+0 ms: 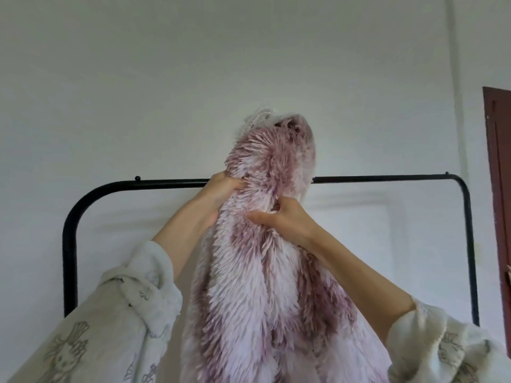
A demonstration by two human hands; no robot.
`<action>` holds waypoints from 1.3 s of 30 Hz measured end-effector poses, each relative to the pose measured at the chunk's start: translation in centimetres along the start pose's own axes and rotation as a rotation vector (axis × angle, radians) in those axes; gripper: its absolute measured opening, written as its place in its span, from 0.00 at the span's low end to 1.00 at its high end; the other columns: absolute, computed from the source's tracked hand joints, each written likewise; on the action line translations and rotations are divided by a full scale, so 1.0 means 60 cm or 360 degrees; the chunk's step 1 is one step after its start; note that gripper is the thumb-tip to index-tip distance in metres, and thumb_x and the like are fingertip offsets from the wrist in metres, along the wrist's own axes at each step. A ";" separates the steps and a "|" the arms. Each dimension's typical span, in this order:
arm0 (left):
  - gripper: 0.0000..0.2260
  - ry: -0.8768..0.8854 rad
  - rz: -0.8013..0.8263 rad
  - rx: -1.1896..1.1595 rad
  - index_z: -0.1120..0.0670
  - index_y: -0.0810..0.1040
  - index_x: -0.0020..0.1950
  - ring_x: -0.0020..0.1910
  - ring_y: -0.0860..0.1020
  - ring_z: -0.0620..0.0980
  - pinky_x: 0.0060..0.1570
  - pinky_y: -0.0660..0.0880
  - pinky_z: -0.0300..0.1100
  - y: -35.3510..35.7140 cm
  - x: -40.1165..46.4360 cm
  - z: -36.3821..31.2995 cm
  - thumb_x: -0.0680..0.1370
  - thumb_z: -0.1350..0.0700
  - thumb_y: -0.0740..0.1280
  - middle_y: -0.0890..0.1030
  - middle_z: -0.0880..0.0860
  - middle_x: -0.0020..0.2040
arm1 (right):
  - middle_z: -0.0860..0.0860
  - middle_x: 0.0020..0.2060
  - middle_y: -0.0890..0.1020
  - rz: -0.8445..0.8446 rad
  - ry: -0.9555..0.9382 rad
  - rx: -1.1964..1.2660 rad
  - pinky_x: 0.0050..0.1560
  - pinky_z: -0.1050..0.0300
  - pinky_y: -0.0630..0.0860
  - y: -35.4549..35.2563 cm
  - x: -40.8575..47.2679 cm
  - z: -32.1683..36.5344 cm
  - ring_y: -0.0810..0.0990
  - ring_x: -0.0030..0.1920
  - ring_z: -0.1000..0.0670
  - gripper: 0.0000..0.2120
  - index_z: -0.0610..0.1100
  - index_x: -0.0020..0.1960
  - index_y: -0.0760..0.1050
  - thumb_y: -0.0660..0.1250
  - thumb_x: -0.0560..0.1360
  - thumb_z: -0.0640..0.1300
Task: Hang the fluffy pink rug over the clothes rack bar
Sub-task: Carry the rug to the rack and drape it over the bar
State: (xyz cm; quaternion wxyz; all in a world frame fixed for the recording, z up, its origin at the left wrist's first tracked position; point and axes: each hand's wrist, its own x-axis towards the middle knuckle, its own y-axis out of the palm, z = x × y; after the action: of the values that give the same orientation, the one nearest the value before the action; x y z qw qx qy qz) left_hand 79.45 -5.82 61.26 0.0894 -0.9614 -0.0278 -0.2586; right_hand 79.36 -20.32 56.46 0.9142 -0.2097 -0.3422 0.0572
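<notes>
The fluffy pink rug [260, 272] is bunched into a tall column, shaggy pink and white pile facing me. Its top end rises well above the black clothes rack bar [387, 178], which runs across the middle of the view behind it. My left hand [221, 189] grips the rug's left side at bar height. Slightly lower, my right hand [282, 219] clutches the pile on the right side. The bar's middle stretch is hidden behind the rug, so whether the rug touches it I cannot tell. The rug's lower part runs out of view at the bottom.
The rack's rounded corners drop into upright posts at the left [69, 244] and right [471, 258]. A plain white wall [166, 78] stands behind. A dark brown door frame [497, 175] lines the right edge. Loose white printed sleeves cover both my forearms.
</notes>
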 end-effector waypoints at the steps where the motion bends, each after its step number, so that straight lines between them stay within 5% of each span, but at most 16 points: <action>1: 0.11 -0.0006 -0.0007 0.0005 0.57 0.77 0.58 0.42 0.80 0.48 0.37 0.76 0.38 0.000 0.001 -0.001 0.76 0.63 0.63 0.82 0.54 0.46 | 0.49 0.47 0.84 0.0014 -0.0026 0.0086 0.54 0.53 0.79 0.003 0.001 0.003 0.83 0.47 0.50 0.11 0.43 0.50 0.78 0.73 0.70 0.46; 4: 0.14 0.0002 -0.0015 0.0041 0.58 0.77 0.58 0.47 0.80 0.48 0.43 0.78 0.38 -0.011 0.002 -0.003 0.74 0.56 0.67 0.82 0.56 0.52 | 0.51 0.39 0.82 -0.0029 -0.0061 0.0160 0.41 0.63 0.75 0.011 0.004 0.010 0.80 0.37 0.57 0.05 0.44 0.46 0.77 0.71 0.71 0.39; 8: 0.41 -0.0013 0.0146 0.0196 0.54 0.65 0.71 0.66 0.70 0.47 0.71 0.63 0.50 -0.039 -0.006 0.018 0.64 0.40 0.75 0.71 0.47 0.67 | 0.54 0.23 0.71 -0.0223 0.0095 0.0155 0.26 0.64 0.63 0.015 0.016 0.000 0.68 0.23 0.59 0.12 0.43 0.35 0.68 0.71 0.72 0.39; 13: 0.39 -0.0314 0.0777 0.0317 0.48 0.64 0.71 0.66 0.73 0.46 0.70 0.65 0.48 -0.047 -0.055 0.099 0.64 0.43 0.75 0.74 0.46 0.67 | 0.50 0.24 0.65 -0.0519 0.0176 0.0272 0.22 0.64 0.60 -0.019 0.037 0.016 0.63 0.21 0.55 0.17 0.44 0.32 0.62 0.68 0.73 0.38; 19: 0.09 -0.0185 0.0330 0.0358 0.58 0.78 0.51 0.43 0.80 0.47 0.44 0.78 0.35 -0.036 -0.050 0.081 0.73 0.66 0.69 0.82 0.53 0.46 | 0.49 0.26 0.66 -0.0694 0.0184 0.0152 0.30 0.57 0.62 -0.051 0.054 0.020 0.64 0.26 0.50 0.15 0.42 0.34 0.63 0.68 0.73 0.42; 23: 0.07 0.0057 0.0224 0.0665 0.53 0.76 0.52 0.46 0.77 0.48 0.51 0.71 0.39 -0.020 -0.052 0.073 0.78 0.63 0.63 0.81 0.51 0.48 | 0.49 0.28 0.68 -0.0770 0.0199 0.0013 0.31 0.56 0.62 -0.062 0.045 0.009 0.67 0.30 0.48 0.15 0.42 0.34 0.64 0.67 0.74 0.45; 26: 0.07 0.0147 0.0115 0.0885 0.56 0.76 0.53 0.42 0.77 0.51 0.42 0.71 0.38 -0.015 -0.053 0.083 0.80 0.60 0.58 0.81 0.60 0.50 | 0.49 0.29 0.68 -0.0773 0.0216 -0.0091 0.32 0.56 0.62 -0.064 0.040 -0.003 0.69 0.34 0.47 0.18 0.46 0.32 0.61 0.65 0.75 0.45; 28: 0.06 0.0131 0.0159 0.0697 0.54 0.77 0.49 0.39 0.79 0.46 0.38 0.74 0.33 -0.016 -0.055 0.087 0.79 0.58 0.61 0.81 0.57 0.50 | 0.49 0.30 0.68 -0.0761 0.0229 -0.0077 0.36 0.56 0.64 -0.064 0.032 -0.007 0.69 0.35 0.47 0.16 0.46 0.33 0.60 0.64 0.75 0.44; 32: 0.19 -0.0211 0.0452 0.0000 0.52 0.82 0.46 0.44 0.81 0.48 0.44 0.78 0.38 -0.039 -0.052 0.082 0.73 0.39 0.60 0.83 0.53 0.45 | 0.51 0.29 0.62 -0.0586 0.0154 0.0162 0.28 0.59 0.57 -0.069 0.006 -0.011 0.60 0.28 0.53 0.15 0.45 0.35 0.59 0.60 0.77 0.38; 34: 0.19 -0.0172 0.0480 -0.0064 0.50 0.79 0.56 0.56 0.78 0.48 0.54 0.76 0.41 -0.037 -0.044 0.080 0.75 0.40 0.59 0.81 0.51 0.57 | 0.52 0.30 0.62 -0.0481 0.0135 0.0203 0.29 0.60 0.58 -0.065 -0.004 -0.013 0.60 0.29 0.54 0.10 0.44 0.40 0.61 0.60 0.78 0.38; 37: 0.17 -0.0031 0.0417 -0.0021 0.50 0.72 0.67 0.63 0.76 0.50 0.66 0.70 0.49 -0.011 -0.040 0.058 0.80 0.47 0.59 0.77 0.52 0.65 | 0.56 0.32 0.61 -0.0391 0.0125 0.0195 0.29 0.65 0.58 -0.055 -0.010 -0.021 0.60 0.30 0.58 0.17 0.51 0.37 0.58 0.60 0.78 0.38; 39: 0.24 -0.0058 0.0489 -0.0001 0.43 0.66 0.71 0.67 0.72 0.49 0.70 0.66 0.53 0.003 -0.045 0.048 0.77 0.38 0.59 0.72 0.49 0.70 | 0.53 0.30 0.61 -0.0332 0.0156 0.0169 0.24 0.67 0.58 -0.050 -0.016 -0.028 0.60 0.26 0.56 0.17 0.49 0.35 0.59 0.59 0.78 0.35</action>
State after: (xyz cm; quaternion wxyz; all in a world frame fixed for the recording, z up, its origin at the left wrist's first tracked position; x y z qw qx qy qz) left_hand 78.56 -5.47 57.41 0.1270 -0.9589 0.1180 -0.2245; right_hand 79.60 -23.83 56.04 0.9406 -0.1269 -0.3136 -0.0304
